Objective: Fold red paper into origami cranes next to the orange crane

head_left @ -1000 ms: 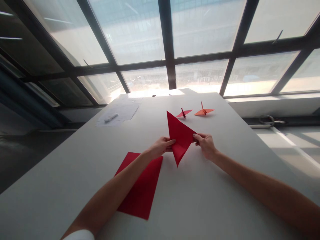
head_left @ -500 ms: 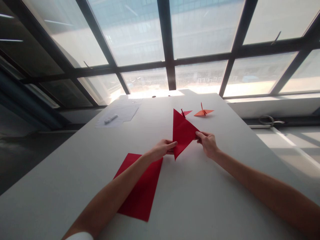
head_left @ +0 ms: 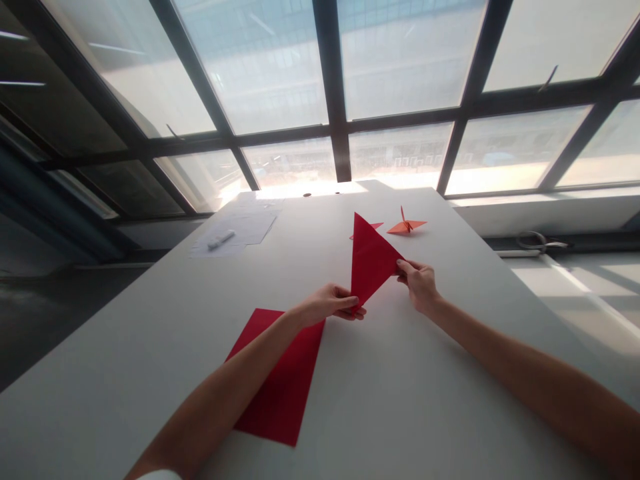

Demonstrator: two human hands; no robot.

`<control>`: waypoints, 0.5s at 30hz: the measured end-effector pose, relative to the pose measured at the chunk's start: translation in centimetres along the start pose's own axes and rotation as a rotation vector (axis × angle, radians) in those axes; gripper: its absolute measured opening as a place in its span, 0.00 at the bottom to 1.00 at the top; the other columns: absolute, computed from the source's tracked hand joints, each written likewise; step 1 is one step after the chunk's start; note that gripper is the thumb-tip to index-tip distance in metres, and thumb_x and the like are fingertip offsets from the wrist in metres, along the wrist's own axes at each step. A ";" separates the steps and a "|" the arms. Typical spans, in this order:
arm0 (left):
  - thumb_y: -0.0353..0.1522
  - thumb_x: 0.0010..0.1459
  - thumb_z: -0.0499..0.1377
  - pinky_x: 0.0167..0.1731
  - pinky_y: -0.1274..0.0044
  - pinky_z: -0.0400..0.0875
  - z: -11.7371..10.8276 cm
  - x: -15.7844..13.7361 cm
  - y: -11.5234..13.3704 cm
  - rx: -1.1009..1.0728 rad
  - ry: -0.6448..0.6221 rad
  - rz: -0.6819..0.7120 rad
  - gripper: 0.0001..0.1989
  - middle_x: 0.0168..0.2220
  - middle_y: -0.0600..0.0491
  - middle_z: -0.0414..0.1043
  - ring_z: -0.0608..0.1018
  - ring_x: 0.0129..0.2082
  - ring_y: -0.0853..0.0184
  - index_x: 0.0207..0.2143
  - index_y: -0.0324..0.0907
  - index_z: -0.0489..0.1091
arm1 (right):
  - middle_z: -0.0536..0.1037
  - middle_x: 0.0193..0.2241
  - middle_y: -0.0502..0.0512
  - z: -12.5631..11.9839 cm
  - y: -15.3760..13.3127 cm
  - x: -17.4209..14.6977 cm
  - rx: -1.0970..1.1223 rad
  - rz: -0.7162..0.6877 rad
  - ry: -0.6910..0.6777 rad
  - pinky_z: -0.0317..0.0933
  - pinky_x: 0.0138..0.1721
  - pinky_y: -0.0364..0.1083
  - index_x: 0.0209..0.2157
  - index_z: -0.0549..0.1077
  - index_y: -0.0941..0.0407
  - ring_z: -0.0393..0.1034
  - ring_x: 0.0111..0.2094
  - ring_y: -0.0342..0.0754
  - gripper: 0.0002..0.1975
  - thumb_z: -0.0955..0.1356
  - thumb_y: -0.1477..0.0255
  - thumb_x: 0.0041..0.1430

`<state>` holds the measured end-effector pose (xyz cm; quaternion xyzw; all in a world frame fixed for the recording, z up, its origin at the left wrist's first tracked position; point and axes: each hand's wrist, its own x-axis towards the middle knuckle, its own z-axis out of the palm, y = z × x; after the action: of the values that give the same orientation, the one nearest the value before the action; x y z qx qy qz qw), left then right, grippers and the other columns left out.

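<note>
A red sheet of paper [head_left: 371, 263], folded into a triangle, is held up above the table between my two hands. My left hand [head_left: 337, 303] pinches its lower corner, thumb in front and fingers behind. At the right corner, my right hand [head_left: 419, 281] grips the paper between thumb and fingers. Flat on the table beneath my left forearm lies a larger red sheet [head_left: 285, 380], partly covered by the arm. Behind the triangle, a red folded paper piece [head_left: 376, 226] is mostly hidden. Just right of it stands an orange paper crane [head_left: 407, 226].
The white table [head_left: 400, 400] stretches toward large windows with dark frames [head_left: 340, 150]. White papers [head_left: 255, 227] lie at its far left with a pale roll-like object [head_left: 221, 239] on them. A coiled cable [head_left: 533, 242] is off the table's right side.
My left hand has slid down to the triangle's lower corner. The paper has shifted slightly right and now hides more of the red piece behind it. My right hand keeps its grip.
</note>
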<state>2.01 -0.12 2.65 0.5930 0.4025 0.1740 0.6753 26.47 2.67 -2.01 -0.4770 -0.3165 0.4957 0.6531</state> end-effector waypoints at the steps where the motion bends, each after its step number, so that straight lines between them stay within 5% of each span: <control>1: 0.47 0.52 0.66 0.40 0.74 0.77 0.0 0.0 0.0 0.004 -0.004 -0.001 0.24 0.41 0.37 0.79 0.82 0.39 0.59 0.39 0.34 0.78 | 0.79 0.23 0.57 0.0 0.0 0.1 -0.002 -0.005 0.002 0.60 0.23 0.43 0.26 0.79 0.60 0.72 0.25 0.46 0.10 0.74 0.67 0.44; 15: 0.46 0.50 0.68 0.42 0.73 0.76 -0.3 0.3 -0.5 0.023 -0.032 -0.026 0.23 0.42 0.38 0.79 0.82 0.41 0.59 0.41 0.36 0.78 | 0.79 0.23 0.56 -0.4 0.0 0.7 0.011 -0.022 0.053 0.62 0.23 0.43 0.27 0.79 0.59 0.73 0.25 0.47 0.11 0.74 0.66 0.43</control>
<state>1.91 0.18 2.08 0.5981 0.4012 0.1511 0.6771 27.06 3.24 -2.19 -0.4829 -0.3019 0.4774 0.6691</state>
